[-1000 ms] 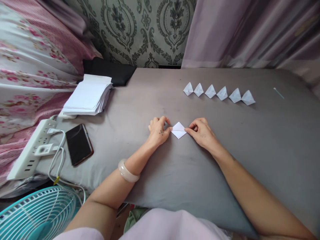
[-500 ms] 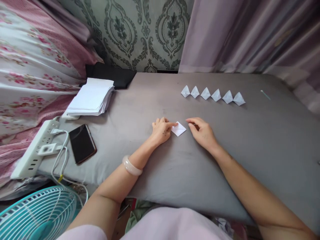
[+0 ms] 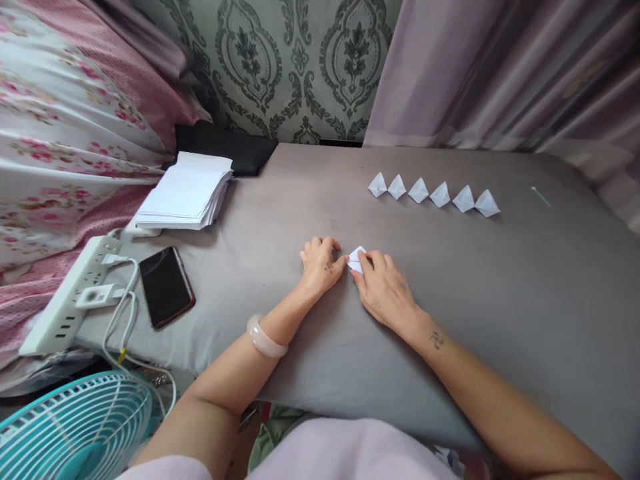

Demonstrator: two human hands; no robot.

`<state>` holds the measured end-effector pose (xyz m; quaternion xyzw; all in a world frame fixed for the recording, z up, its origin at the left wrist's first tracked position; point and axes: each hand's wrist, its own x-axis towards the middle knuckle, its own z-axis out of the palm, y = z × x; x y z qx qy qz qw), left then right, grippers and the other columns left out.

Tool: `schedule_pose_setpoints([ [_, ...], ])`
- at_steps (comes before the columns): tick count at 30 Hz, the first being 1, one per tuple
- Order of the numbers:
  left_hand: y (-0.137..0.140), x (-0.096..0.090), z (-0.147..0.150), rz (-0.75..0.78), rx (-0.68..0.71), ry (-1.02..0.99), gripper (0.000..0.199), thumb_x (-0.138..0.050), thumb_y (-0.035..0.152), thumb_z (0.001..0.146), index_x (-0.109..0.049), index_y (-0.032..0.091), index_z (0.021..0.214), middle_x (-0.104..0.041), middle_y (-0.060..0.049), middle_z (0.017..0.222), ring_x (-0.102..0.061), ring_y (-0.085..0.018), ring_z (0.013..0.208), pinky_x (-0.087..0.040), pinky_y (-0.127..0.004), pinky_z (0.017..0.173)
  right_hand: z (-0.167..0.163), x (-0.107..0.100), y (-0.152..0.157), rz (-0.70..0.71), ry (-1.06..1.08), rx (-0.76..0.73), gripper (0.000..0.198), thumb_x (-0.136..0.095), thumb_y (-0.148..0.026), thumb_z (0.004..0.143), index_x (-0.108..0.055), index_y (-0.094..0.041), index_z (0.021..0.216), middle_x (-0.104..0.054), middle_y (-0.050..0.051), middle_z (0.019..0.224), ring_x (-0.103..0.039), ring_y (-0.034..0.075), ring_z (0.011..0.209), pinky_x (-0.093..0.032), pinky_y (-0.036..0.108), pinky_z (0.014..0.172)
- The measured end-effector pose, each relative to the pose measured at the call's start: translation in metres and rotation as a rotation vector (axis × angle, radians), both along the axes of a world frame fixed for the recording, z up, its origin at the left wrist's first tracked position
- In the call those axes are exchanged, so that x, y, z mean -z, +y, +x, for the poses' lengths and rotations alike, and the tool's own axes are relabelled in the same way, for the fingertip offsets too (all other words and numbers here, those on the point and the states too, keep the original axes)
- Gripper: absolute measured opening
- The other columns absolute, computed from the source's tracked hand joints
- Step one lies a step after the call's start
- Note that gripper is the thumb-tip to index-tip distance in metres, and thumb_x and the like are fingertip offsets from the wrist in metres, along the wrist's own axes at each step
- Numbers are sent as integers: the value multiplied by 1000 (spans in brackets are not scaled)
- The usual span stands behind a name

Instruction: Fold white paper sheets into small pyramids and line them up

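Note:
A small folded white paper point(image 3: 356, 257) lies on the grey cloth surface between my two hands. My left hand point(image 3: 320, 260) rests at its left corner, with the thumb pressed against that corner and the other fingers bent. Over the paper's right side comes my right hand point(image 3: 383, 283), its thumb and fingertips gripping the edge and covering part of it. Farther back, several folded white paper pieces point(image 3: 419, 191) stand in a slanting row, each with a pointed top.
At the left are a stack of white paper point(image 3: 185, 190), a black phone point(image 3: 167, 287), a power strip point(image 3: 70, 297) with white cables, and a turquoise fan point(image 3: 85, 427). A black folded item point(image 3: 235, 152) lies behind the stack. A thin cotton swab point(image 3: 541, 196) lies far right.
My right hand has moved left onto the folded paper. The left index finger has drawn back from its top, and the left thumb now meets its corner. The view has shifted slightly.

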<state>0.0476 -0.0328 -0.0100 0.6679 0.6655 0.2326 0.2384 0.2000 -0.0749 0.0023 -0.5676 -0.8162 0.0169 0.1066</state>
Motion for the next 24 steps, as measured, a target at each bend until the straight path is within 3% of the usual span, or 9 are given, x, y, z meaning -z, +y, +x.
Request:
schedule_pose_setpoints([
  [4, 1, -1, -3, -28, 2, -32, 13, -58, 29, 83, -67, 21, 89, -57, -9, 100, -49, -26, 100, -34, -41, 90, -6, -5, 3, 12, -79, 7, 46, -35, -33, 97, -52, -4, 128, -57, 18, 104, -50, 29, 93, -43, 39, 74],
  [8, 1, -3, -3, -39, -17, -49, 18, -56, 32, 85, -70, 21, 86, -58, -8, 98, -50, -25, 99, -34, -41, 91, -7, -6, 8, 43, -81, -4, 37, -35, -29, 96, -61, -9, 113, -58, 16, 99, -50, 27, 92, -42, 37, 71],
  [15, 1, -9, 4, -82, 40, -31, 14, -65, 34, 80, -72, 23, 83, -57, -8, 104, -47, -26, 107, -32, -41, 94, 5, 7, 23, 31, 229, 138, 31, -42, -33, 94, -69, -20, 84, -61, 9, 91, -56, 23, 89, -43, 33, 67],
  [18, 2, -12, 2, -107, 58, -48, 14, -67, 33, 78, -71, 22, 84, -58, -7, 107, -47, -26, 110, -32, -41, 95, 11, 16, 30, -6, 443, 148, 20, -52, -30, 88, -69, -20, 95, -62, 8, 99, -60, 20, 86, -47, 33, 73],
  [21, 1, -14, 0, -105, 97, -67, 11, -66, 31, 79, -70, 21, 82, -61, -7, 105, -48, -25, 109, -31, -43, 97, 14, 23, 34, -24, 631, 145, 31, -56, -27, 84, -64, -17, 112, -60, 11, 112, -62, 18, 83, -51, 34, 78],
  [24, 2, -12, -2, -38, 165, -136, 9, -64, 27, 80, -68, 19, 78, -64, -6, 99, -53, -23, 100, -34, -42, 94, 18, 25, 35, -73, 743, 150, 37, -56, -28, 82, -62, -17, 117, -60, 12, 114, -62, 18, 82, -52, 36, 79],
])
